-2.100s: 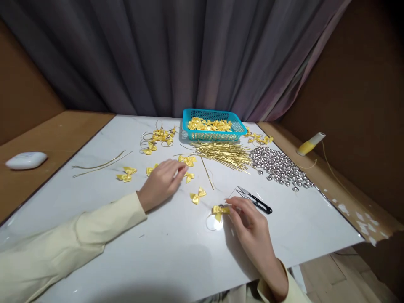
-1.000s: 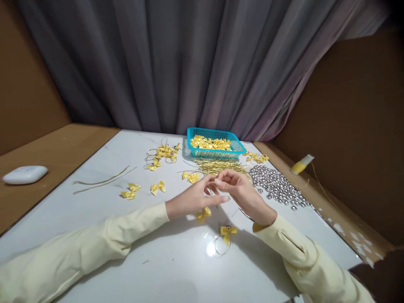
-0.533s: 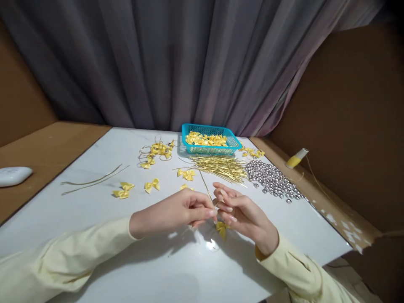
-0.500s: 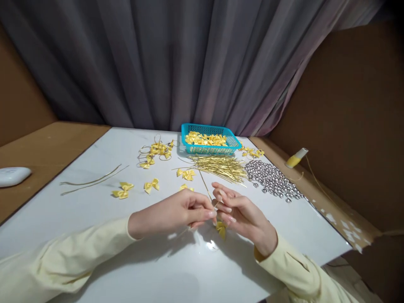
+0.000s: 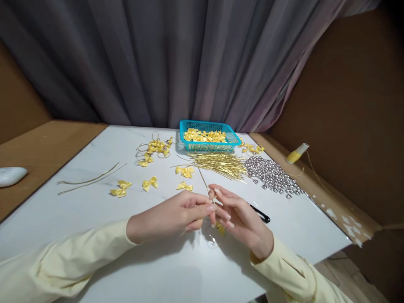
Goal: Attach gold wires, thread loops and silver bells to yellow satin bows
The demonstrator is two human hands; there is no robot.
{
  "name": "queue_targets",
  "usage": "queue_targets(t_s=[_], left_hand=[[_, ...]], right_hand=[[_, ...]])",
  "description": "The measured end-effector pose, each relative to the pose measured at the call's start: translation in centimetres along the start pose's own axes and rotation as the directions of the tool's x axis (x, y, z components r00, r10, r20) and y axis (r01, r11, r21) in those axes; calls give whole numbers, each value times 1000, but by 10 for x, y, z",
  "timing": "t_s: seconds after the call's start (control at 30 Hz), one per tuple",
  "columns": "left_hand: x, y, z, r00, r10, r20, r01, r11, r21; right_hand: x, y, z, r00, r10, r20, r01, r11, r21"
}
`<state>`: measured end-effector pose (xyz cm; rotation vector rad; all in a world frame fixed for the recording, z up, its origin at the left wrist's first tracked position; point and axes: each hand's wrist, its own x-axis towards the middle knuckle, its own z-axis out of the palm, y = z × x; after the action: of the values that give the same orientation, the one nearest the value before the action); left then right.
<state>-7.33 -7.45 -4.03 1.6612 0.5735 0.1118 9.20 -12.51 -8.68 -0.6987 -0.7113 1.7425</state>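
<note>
My left hand [image 5: 176, 215] and my right hand [image 5: 235, 212] meet fingertip to fingertip above the white table [image 5: 94, 219]. Both are closed in a pinch on a thin gold wire [image 5: 205, 185] that rises between them. A yellow bow [image 5: 220, 228] lies on the table just under my right fingers, partly hidden. Black snips [image 5: 260, 214] poke out from behind my right hand. Loose yellow bows [image 5: 185, 171] lie just beyond the hands.
A teal basket [image 5: 208, 128] of yellow bows stands at the back. In front of it lies a heap of gold wires [image 5: 221, 162], with silver beads [image 5: 271, 176] to the right. A spool [image 5: 296, 153] lies on the brown ledge, and a white device [image 5: 11, 175] sits far left.
My left hand left the bows and my right let go of the looped bow. Both rose and met on a gold wire, then drew slightly closer.
</note>
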Motion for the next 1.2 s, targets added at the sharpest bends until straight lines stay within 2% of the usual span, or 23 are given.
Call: queue_targets(t_s=[0.13, 0.23, 0.37, 0.43, 0.6, 0.87, 1.0, 1.2], left_hand=[[-2, 3, 0, 1000, -18, 23, 17, 998, 53], [-3, 4, 0, 998, -29, 47, 24, 996, 91], [-4, 4, 0, 993, -15, 113, 4, 995, 97], [-4, 4, 0, 991, -11, 135, -5, 993, 115], [-4, 4, 0, 988, -1, 156, -22, 989, 144], [-4, 2, 2, 989, -32, 147, 7, 986, 169], [-3, 2, 1, 988, -47, 148, 24, 988, 152], [-4, 3, 0, 987, -4, 159, -31, 977, 213]], right_hand=[[-7, -7, 5, 992, -120, -49, 105, 966, -235], [-14, -14, 7, 977, -189, -102, 119, 871, -476], [-22, -20, 8, 993, -87, -76, 17, 762, -647], [-23, -20, 9, 997, -37, -73, -22, 741, -672], [-24, -14, 9, 998, -11, -64, -35, 748, -663], [-24, -8, 7, 999, -39, -12, 20, 722, -692], [-23, -9, 8, 999, -41, -19, 18, 746, -666], [-23, -9, 4, 996, -74, -53, 22, 766, -643]])
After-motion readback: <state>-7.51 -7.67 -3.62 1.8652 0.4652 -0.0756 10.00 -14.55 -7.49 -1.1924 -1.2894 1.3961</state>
